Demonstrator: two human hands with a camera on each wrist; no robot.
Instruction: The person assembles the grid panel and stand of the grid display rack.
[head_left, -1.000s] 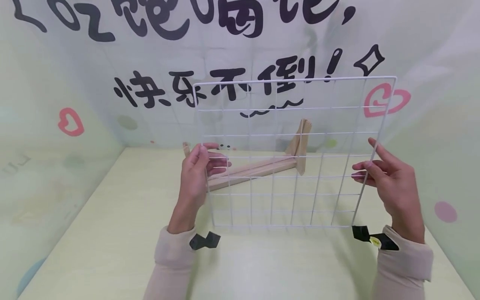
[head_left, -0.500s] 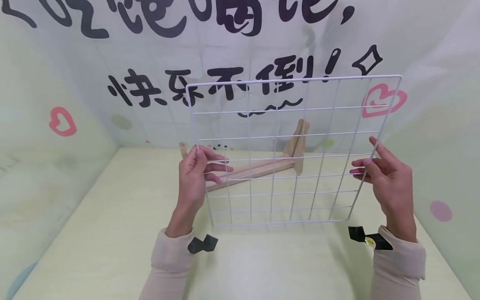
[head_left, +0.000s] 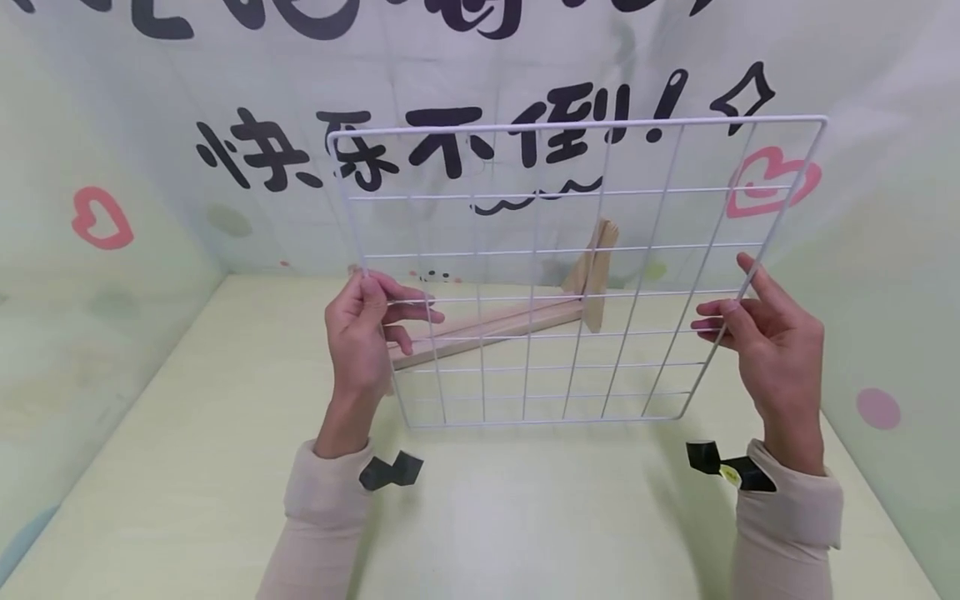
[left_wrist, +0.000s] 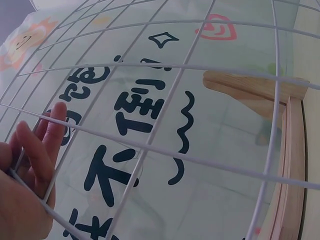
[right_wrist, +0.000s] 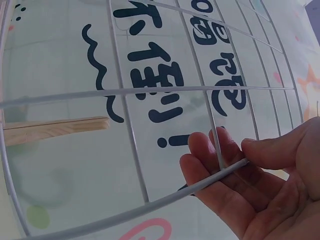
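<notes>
Between my two hands a white wire grid panel (head_left: 533,250) is held up and tilted over the table. My left hand (head_left: 358,333) pinches its left edge, thumb in front and fingers reaching behind the wires. At the right edge my right hand (head_left: 780,350) grips the rim between thumb and fingers, the index finger (head_left: 752,271) extended along it. The right wrist view shows the thumb (right_wrist: 272,152) pressing the rim. Seen through the grid, a wooden frame (head_left: 487,333) with an upright end piece (head_left: 597,275) lies on the table; its left end is partly hidden by my left hand.
The pale table (head_left: 525,517) spreads under both hands. Behind it stands a printed backdrop (head_left: 285,233) with black lettering and hearts, and side walls close in left and right. Each wrist wears a black camera mount (head_left: 392,471).
The grid panel has come nearer and looks larger, its top edge higher in view and spread wider. My left hand has shifted left and a little up with it. The wooden frame stays put.
</notes>
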